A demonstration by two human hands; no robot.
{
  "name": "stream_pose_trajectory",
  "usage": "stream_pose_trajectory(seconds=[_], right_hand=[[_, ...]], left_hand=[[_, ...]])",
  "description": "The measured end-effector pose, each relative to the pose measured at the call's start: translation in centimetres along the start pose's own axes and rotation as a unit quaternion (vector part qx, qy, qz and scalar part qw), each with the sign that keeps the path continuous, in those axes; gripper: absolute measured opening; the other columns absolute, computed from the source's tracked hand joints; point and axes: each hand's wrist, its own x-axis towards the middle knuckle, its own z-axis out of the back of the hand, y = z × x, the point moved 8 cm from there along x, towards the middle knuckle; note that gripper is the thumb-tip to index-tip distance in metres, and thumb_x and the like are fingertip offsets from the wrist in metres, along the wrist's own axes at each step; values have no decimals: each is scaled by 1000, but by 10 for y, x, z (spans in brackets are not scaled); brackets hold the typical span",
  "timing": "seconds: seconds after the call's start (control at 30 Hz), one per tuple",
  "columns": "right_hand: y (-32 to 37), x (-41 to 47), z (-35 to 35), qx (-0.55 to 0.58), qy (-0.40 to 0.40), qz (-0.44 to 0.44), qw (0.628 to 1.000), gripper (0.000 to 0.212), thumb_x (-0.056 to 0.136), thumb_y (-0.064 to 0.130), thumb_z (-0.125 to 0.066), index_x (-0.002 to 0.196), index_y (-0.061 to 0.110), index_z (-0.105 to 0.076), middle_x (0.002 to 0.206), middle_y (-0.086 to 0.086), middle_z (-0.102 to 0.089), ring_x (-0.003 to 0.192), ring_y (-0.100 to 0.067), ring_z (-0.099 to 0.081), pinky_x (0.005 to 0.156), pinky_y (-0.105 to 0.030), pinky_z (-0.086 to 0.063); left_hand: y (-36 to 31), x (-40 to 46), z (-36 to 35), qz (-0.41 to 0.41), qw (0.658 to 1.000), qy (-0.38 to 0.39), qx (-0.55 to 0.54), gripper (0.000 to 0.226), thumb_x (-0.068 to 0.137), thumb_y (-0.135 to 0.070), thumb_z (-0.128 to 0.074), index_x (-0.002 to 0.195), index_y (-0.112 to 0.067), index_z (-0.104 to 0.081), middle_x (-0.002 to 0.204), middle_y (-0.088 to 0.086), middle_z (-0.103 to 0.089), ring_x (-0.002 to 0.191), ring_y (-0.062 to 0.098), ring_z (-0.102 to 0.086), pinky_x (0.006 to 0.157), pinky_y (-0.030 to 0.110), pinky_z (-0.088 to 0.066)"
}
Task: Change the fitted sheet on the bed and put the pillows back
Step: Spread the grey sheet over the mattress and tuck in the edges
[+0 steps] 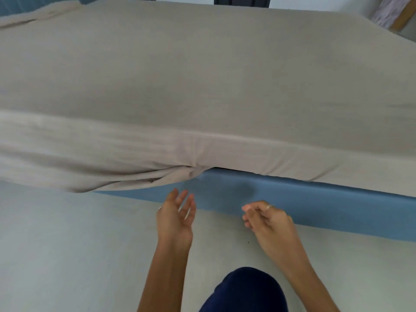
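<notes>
Now | beige fitted sheet [202, 82] covers mattress, edge bunched over blue bed frame [292, 199] | left hand [176, 218] released, fingers spread, below bunch | right hand [267, 219] loosely curled, empty, apart from sheet

Pale floor [67, 244] fills the lower half of the frame; smooth, light grey-white, one small dark speck [248, 242] right of centre. Dark navy clothed knee [244, 291] at the bottom edge, right of centre. Top edge: two dark vertical shapes [242, 1], one near centre-left and a wider one near centre-right, possibly chair or furniture legs; too cropped to tell. White wall [315, 3] behind them at upper right. Upper right corner: a tilted object with a tan wooden edge and a pale, faintly patterned face [390, 15], blurred, leaning near the wall.
</notes>
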Motion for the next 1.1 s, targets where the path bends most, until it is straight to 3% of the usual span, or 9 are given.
stream_pose_trajectory(seconds=[0.17, 0.27, 0.4, 0.53, 0.73, 0.83, 0.93, 1.0, 1.1], right_hand=[[79, 19, -79, -253, 181, 131, 941, 30, 95, 44, -49, 113, 25, -62, 110, 3, -66, 102, -15, -61, 89, -31, -48], [118, 24, -132, -466, 216, 336, 790, 30, 94, 34, -53, 116, 14, -60, 110, -8, -63, 102, -29, -60, 76, -37, -48], [120, 2, -162, -537, 230, 577, 571, 20, 55, 12, -82, 70, 12, -69, 64, -5, -58, 55, -25, -59, 46, -26, -43], [85, 15, -148, -565, 314, 477, 595, 26, 95, 35, -51, 111, 16, -61, 104, -4, -57, 95, -24, -58, 68, -34, -47], [79, 35, -134, -540, 337, 427, 642, 38, 101, 43, -34, 128, 23, -52, 129, 5, -45, 115, -18, -48, 88, -35, -46], [99, 37, -140, -508, 262, 533, 624, 41, 98, 33, -33, 113, 10, -62, 124, -6, -55, 109, -25, -56, 84, -40, -53], [105, 44, -150, -519, 167, 594, 591, 47, 93, 28, -42, 127, 0, -56, 137, -15, -51, 123, -29, -51, 100, -37, -46], [106, 51, -152, -526, 129, 559, 628, 65, 88, 37, -58, 138, -3, -45, 144, -16, -44, 132, -28, -44, 108, -36, -38], [110, 50, -157, -510, 96, 542, 661, 85, 77, 51, -70, 135, -6, -47, 138, -19, -50, 128, -30, -48, 107, -36, -38]], left_hand=[[-25, 15, 50, 26, 998, -45, 40, 23, 98, -18, -49, 118, -8, -56, 116, 6, -65, 94, 17, -64, 74, 27, -49], [-39, 21, 53, 36, 998, -35, 49, 28, 98, -21, -49, 123, -9, -54, 123, 9, -61, 104, 22, -61, 83, 31, -47], [-57, 37, 36, 23, 999, 3, 49, 30, 97, -34, -54, 117, -10, -55, 119, 11, -60, 104, 26, -61, 80, 37, -51], [-63, 53, 14, 42, 998, 25, 51, 36, 95, -46, -53, 97, -10, -55, 98, 12, -58, 87, 23, -60, 72, 40, -51], [-88, 65, 5, -22, 999, -30, -32, 14, 97, -6, -53, 83, -8, -53, 75, 7, -52, 62, 14, -49, 44, 21, -53], [-115, 56, -2, -76, 996, -30, -20, 11, 93, 5, -53, 87, -5, -57, 80, 11, -59, 69, 18, -59, 50, 22, -56], [-119, 36, -7, -101, 993, -32, -46, 6, 94, 0, -51, 91, -1, -55, 82, 14, -57, 71, 23, -60, 65, 29, -60], [-114, 21, -14, -111, 990, -14, -86, 12, 98, -13, -47, 104, -3, -51, 92, 16, -56, 80, 24, -61, 83, 37, -55], [-108, 11, -24, -122, 990, 4, -72, 43, 101, -37, -42, 131, -7, -44, 107, 12, -59, 87, 19, -62, 81, 29, -51]])
